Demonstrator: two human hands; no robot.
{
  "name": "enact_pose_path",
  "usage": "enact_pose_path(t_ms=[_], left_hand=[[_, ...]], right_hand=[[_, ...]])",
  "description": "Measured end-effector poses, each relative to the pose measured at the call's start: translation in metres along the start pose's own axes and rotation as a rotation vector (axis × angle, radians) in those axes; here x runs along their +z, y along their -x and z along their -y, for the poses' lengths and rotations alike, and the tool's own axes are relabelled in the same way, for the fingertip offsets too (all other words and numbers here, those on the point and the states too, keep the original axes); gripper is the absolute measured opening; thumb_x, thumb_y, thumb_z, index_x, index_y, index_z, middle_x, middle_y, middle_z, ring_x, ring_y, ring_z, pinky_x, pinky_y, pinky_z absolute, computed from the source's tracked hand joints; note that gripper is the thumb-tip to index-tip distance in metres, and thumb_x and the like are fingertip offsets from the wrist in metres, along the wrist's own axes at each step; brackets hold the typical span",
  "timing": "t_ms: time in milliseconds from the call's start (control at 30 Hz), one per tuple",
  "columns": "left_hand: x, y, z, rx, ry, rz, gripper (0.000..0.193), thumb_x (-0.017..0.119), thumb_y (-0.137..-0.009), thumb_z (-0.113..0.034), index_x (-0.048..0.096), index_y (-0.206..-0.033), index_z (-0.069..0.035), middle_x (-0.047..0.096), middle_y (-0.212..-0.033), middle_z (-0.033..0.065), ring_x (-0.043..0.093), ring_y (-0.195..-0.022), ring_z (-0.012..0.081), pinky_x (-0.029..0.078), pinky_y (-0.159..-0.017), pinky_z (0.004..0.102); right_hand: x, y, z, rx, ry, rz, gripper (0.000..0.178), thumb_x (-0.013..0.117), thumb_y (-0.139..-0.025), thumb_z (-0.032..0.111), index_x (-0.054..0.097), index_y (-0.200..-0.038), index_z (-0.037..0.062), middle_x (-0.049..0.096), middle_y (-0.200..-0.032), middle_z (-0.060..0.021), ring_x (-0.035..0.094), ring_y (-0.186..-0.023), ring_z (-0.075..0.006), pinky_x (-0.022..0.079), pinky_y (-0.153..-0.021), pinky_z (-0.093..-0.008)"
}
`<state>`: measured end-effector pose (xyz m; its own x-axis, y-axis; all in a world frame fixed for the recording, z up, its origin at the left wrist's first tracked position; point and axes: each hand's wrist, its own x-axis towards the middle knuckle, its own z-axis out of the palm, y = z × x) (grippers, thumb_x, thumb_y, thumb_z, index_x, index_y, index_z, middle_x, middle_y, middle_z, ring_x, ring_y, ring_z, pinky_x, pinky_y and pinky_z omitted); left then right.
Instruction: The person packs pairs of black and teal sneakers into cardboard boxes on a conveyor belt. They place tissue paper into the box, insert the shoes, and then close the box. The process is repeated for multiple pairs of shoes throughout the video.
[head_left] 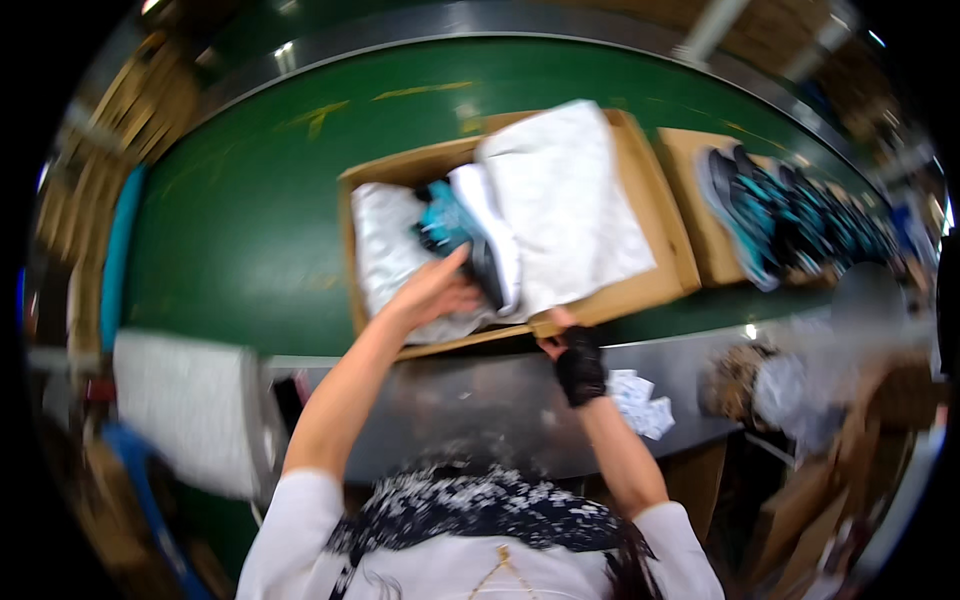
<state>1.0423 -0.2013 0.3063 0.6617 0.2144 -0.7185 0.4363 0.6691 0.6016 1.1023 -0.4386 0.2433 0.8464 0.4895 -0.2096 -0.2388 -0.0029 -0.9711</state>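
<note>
A cardboard shoe box [678, 235] lies open in front of me, lined with white wrapping paper [560, 205]. Within it a teal and black sneaker [445, 220] with a white sole rests on its side, on more paper at the left. My left hand [435, 292] is beside the sneaker's near end, fingers apart and somewhat blurred; whether it touches the shoe I cannot tell. At the box's near edge, my right hand [562, 340], in a black fingerless covering, grips the cardboard with the thumb on top.
The box sits on a green belt [240, 240]. To the right, another carton [690, 180] stands by a row of teal and black sneakers [790, 210]. Paper slips [640, 400] lie on the metal ledge [450, 410]. A stack of white paper [190, 410] hangs at the left.
</note>
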Motion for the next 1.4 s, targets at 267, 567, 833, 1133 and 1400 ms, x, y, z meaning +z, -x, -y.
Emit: enact_pose_path(t_ms=[267, 567, 833, 1133, 1400], left_hand=[[-0.107, 0.089, 0.005, 0.672, 0.136, -0.262, 0.047, 0.031, -0.093, -0.037, 0.041, -0.121, 0.000, 0.049, -0.114, 0.0150, 0.049, -0.101, 0.0203, 0.039, -0.087, 0.0325], [-0.156, 0.022, 0.031, 0.555, -0.216, -0.140, 0.045, 0.049, -0.087, -0.034, 0.044, -0.118, -0.002, 0.053, -0.108, 0.0142, 0.054, -0.092, 0.0227, 0.043, -0.078, 0.0339], [-0.115, 0.101, 0.029, 0.427, 0.297, 0.295, 0.064, 0.038, -0.080, -0.052, 0.039, -0.126, -0.008, 0.047, -0.123, 0.0117, 0.049, -0.106, 0.0279, 0.042, -0.086, 0.0411], [-0.172, 0.290, 0.057, 0.867, 0.588, -0.153, 0.051, 0.033, -0.087, -0.041, 0.044, -0.121, -0.005, 0.053, -0.114, 0.0130, 0.054, -0.100, 0.0251, 0.046, -0.083, 0.0370], [-0.222, 0.439, 0.131, 0.988, 0.873, -0.554, 0.054, 0.046, -0.075, -0.052, 0.050, -0.114, -0.013, 0.054, -0.108, 0.0087, 0.051, -0.098, 0.0237, 0.042, -0.079, 0.0483]], right_hand=[[0.062, -0.004, 0.003, -0.920, 1.286, -0.207, 0.056, 0.047, -0.074, 0.008, 0.040, -0.127, 0.0266, 0.034, -0.132, -0.0175, 0.036, -0.118, -0.0350, 0.036, -0.083, -0.0552], [0.072, -0.006, 0.010, -0.861, 1.356, 0.018, 0.058, 0.050, -0.071, 0.008, 0.042, -0.125, 0.0248, 0.029, -0.132, -0.0224, 0.029, -0.120, -0.0417, 0.042, -0.080, -0.0456], [0.093, 0.034, 0.119, -0.932, 1.174, 0.083, 0.056, 0.047, -0.073, 0.007, 0.041, -0.127, 0.0202, 0.035, -0.128, -0.0218, 0.032, -0.120, -0.0364, 0.037, -0.085, -0.0435], [0.131, 0.041, 0.050, -0.919, 0.897, 0.275, 0.056, 0.062, -0.065, 0.014, 0.044, -0.118, 0.0065, 0.045, -0.117, -0.0197, 0.040, -0.112, -0.0365, 0.037, -0.089, -0.0429], [0.111, 0.084, -0.034, -0.447, 1.499, 0.578, 0.055, 0.061, -0.072, 0.035, 0.045, -0.118, 0.0078, 0.037, -0.127, -0.0174, 0.030, -0.122, -0.0307, 0.024, -0.093, -0.0551]])
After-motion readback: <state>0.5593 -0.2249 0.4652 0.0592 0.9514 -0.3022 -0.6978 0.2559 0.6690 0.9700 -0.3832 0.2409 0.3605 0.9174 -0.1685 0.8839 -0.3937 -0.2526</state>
